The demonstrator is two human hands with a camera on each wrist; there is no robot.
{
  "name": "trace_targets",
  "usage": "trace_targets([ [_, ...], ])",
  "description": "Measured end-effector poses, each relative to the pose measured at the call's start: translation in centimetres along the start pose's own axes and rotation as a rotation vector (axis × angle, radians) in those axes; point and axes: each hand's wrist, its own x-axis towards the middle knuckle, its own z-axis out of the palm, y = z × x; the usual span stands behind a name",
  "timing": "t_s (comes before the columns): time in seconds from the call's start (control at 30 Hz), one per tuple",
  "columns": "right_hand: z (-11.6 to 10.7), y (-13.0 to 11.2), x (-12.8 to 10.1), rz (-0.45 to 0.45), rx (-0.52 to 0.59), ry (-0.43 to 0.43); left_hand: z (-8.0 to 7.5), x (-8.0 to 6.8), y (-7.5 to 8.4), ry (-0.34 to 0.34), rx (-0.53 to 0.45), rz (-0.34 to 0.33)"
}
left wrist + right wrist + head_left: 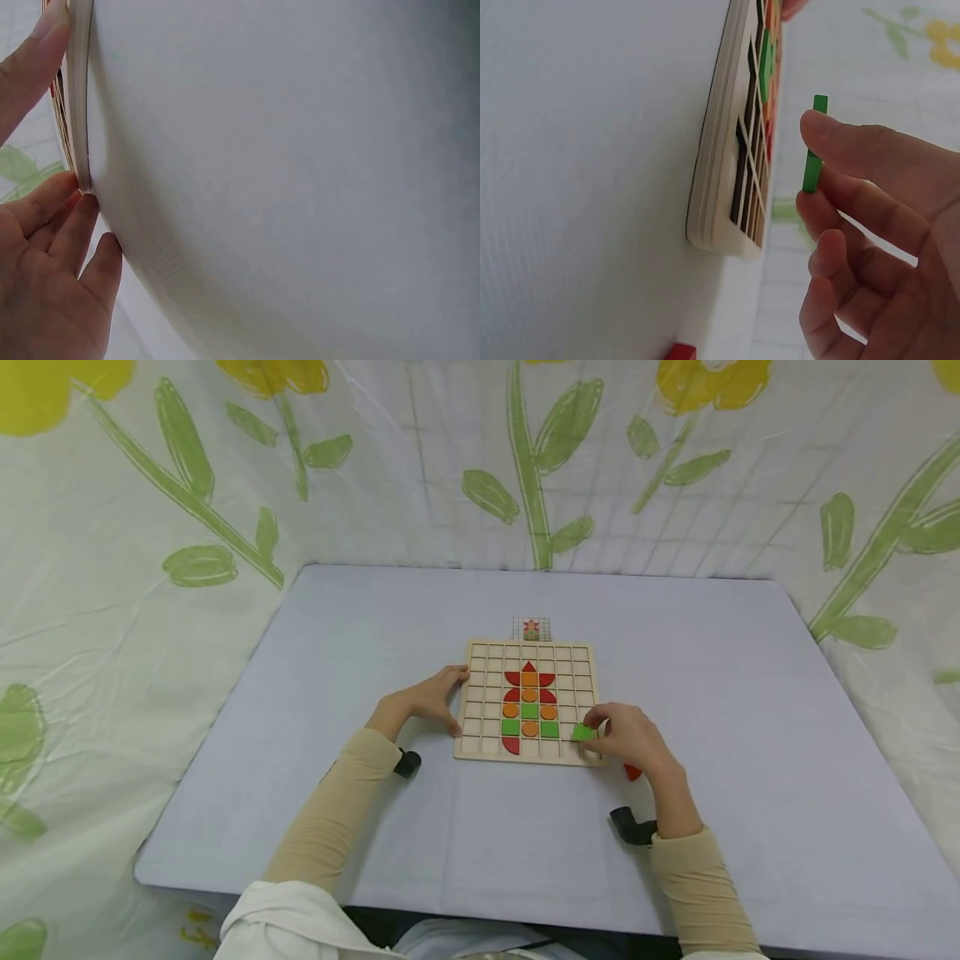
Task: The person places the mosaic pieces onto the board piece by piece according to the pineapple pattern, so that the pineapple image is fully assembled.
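My right hand (628, 737) pinches a green square tile (582, 732) between thumb and fingers. The tile is over the lower right part of the wooden grid board (480, 745); in the right wrist view the green tile (815, 142) shows edge-on, apart from the board. My left hand (427, 697) is spread along the board's left edge, thumb near the lower corner and fingers higher up, touching its side. On the board, red, orange and green pieces form a figure in the middle columns, from a red triangle (528, 667) down to a red quarter-round piece (511, 745).
A small pattern card (532, 627) with a similar figure lies just beyond the board's far edge. A red piece (633, 772) lies on the white tabletop (525, 843) beneath my right hand. Black wrist mounts (633, 827) stick out from both wrists.
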Motion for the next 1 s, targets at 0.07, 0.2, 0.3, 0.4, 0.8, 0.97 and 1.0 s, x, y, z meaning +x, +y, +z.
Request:
trace_targets([
  [0.07, 0.2, -0.1, 0.1, -0.020, 0.000, 0.001, 0.0, 0.0, 0.0, -0.002, -0.001, 0.001],
  [0.2, 0.9, -0.6, 0.3, -0.046, -0.008, -0.003, 0.0, -0.1, 0.1, -0.006, 0.001, 0.001],
  [0.3, 1.6, -1.1, 0.6, -0.080, -0.027, -0.012, -0.1, -0.1, 0.1, -0.005, -0.004, 0.000],
  [0.4, 2.5, -1.7, 1.1, -0.112, -0.047, -0.023, -0.1, -0.1, 0.1, -0.005, -0.010, -0.002],
  [0.8, 4.5, -4.4, 2.0, -0.159, -0.143, -0.041, -0.1, 0.0, 0.0, -0.012, -0.010, -0.002],
  [0.97, 4.8, -4.9, 2.2, -0.150, -0.164, -0.052, -0.1, 0.1, 0.0, -0.010, -0.011, 0.002],
  [1.0, 4.9, -5.0, 2.2, -0.147, -0.165, -0.055, -0.1, 0.1, 0.0, -0.009, -0.012, 0.002],
])
